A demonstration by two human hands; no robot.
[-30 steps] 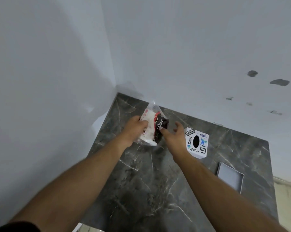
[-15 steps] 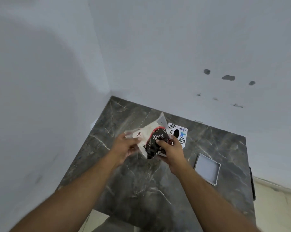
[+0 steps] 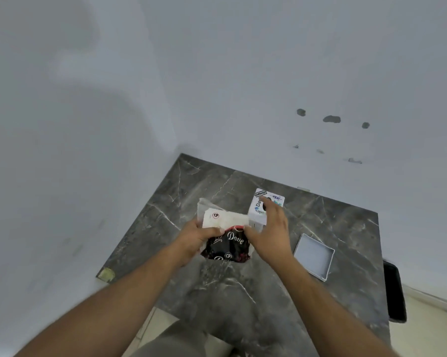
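Note:
A clear plastic bag (image 3: 218,219) with a white pad and a black-and-red Dove packet (image 3: 229,247) inside hangs above the dark marble table (image 3: 256,287). My left hand (image 3: 198,237) grips the bag at its left side, thumb on the front. My right hand (image 3: 270,231) is off the bag, fingers spread and relaxed, its fingertips over a white box with stickers (image 3: 265,208) that stands on the table behind it.
A shallow white box lid (image 3: 313,256) lies on the table to the right. A black object (image 3: 395,292) sticks out past the table's right edge. White walls close the corner at the back and left. My knees show below the table's front edge.
The bag came toward me and lower over the table. My right hand let go of the Dove packet and moved right and back, over the sticker box.

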